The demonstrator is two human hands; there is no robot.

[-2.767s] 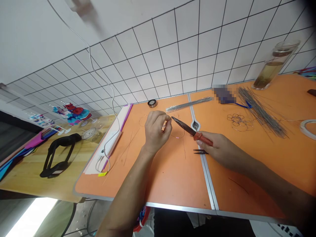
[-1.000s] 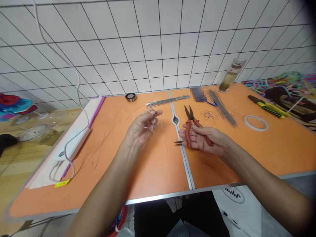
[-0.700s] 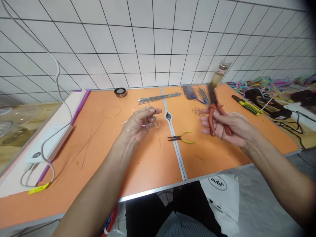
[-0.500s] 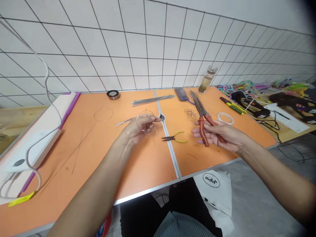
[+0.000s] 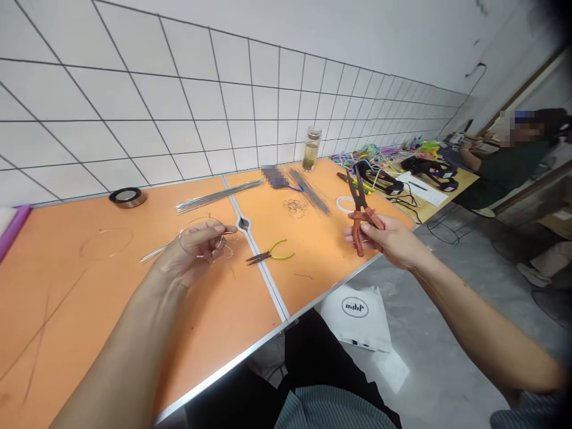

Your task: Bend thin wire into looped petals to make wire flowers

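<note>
My left hand (image 5: 194,250) is shut around a thin wire loop (image 5: 199,237), with a straight length of wire (image 5: 156,252) sticking out to the left. Tiny coloured bits show at the wire near my fingers. My right hand (image 5: 388,235) grips red-handled long-nose pliers (image 5: 357,223) above the table's edge, with the steel jaws (image 5: 354,187) apart and pointing up. Small yellow-green-handled pliers (image 5: 268,256) lie on the orange table (image 5: 62,310) between my hands.
Two bundles of straight wire (image 5: 218,196) lie at the back, near a tape roll (image 5: 127,197), a wire flower (image 5: 295,207), a wire circle (image 5: 106,243) and a glass jar (image 5: 311,149). Colourful pipe cleaners (image 5: 357,158) lie farther right. A seated person (image 5: 504,161) works at the far right.
The view has swung right and farther back along the table, bringing a seated person into sight. My right hand holds the red pliers up with the jaws apart. My left hand still holds the wire.
</note>
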